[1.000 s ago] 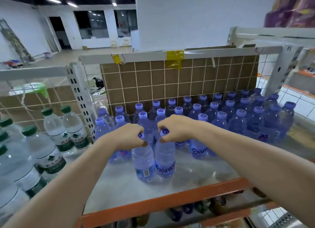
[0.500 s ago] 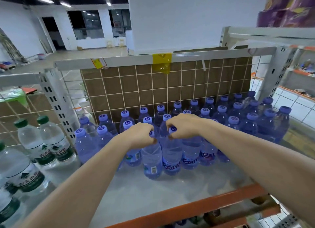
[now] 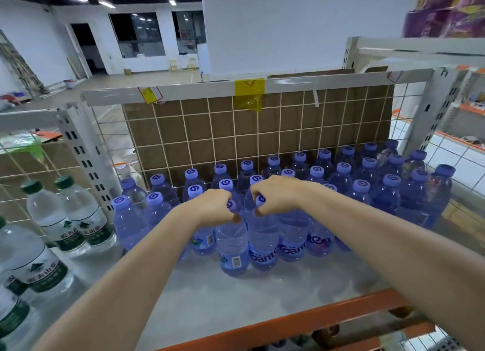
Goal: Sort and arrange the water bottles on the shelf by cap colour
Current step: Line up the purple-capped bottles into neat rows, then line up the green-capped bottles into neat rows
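Observation:
Two purple-capped blue bottles stand side by side at the front of the shelf point(image 3: 236, 300). My left hand point(image 3: 214, 207) pinches the cap of the left bottle point(image 3: 232, 248). The cap of the right bottle point(image 3: 263, 241) is pinched by my right hand point(image 3: 275, 194). Both bottles rest upright on the shelf board. Behind them, several more purple-capped bottles point(image 3: 364, 188) fill the rows back to the wire grid. Green-capped clear bottles point(image 3: 78, 214) stand in the bay on the left.
A wire grid backed with brown cardboard point(image 3: 262, 130) closes the rear of the shelf. A perforated white upright point(image 3: 86, 159) divides the two bays. An orange beam point(image 3: 288, 321) edges the front, and bare grey board lies before the held bottles.
The view has shifted right and nearer, so the green-capped bottles sit further left. Both hands have kept hold of the two caps, and the bottles now sit tighter against the rows behind.

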The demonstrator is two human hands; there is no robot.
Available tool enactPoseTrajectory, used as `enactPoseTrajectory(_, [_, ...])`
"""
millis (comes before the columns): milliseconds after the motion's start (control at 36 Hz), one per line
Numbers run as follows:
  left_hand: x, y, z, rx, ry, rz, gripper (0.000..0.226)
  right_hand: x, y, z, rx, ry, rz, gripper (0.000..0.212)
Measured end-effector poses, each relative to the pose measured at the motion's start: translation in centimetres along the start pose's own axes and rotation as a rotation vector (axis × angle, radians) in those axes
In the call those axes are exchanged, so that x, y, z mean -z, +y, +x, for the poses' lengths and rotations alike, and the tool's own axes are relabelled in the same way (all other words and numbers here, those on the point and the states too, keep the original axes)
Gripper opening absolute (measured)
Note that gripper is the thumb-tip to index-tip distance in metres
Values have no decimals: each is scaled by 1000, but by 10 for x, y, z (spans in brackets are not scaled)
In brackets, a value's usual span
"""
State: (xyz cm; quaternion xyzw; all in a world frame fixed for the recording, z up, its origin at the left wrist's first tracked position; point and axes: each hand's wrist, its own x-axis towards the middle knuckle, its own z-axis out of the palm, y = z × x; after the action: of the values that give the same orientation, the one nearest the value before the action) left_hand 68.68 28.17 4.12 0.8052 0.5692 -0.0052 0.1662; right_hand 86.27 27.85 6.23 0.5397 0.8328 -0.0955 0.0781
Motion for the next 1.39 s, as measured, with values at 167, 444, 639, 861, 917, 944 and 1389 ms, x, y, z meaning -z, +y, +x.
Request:
enactPoseTrajectory(167, [-5,1,-4,21,61,-89,36,-1,-5,-4,-10,41,-94,25])
enactPoseTrajectory(444, [-3,-2,-21,37,113,-102,39,-6,-13,-16,-25,182,-105,31])
enactPoseTrajectory(639, [14,-6,-30,4,187,6,24,2,-14,-25,-28,269,44,34])
enactPoseTrajectory(861, [35,-12,-55,8,356,-27,25,16,-26,-33,8,435,236,20])
enactPoseTrajectory(917, [38,-17,-63,13,407,-39,23,14,-31,-31,16,477,253,17])
enactPoseTrajectory(944, [39,-19,-68,21,425,-53,22,13,-33,-30,18,484,269,17])
enactPoseTrajectory(1389, [31,-74,-140,155,516,-58,22,4,-122,-14,202,473,364,15])
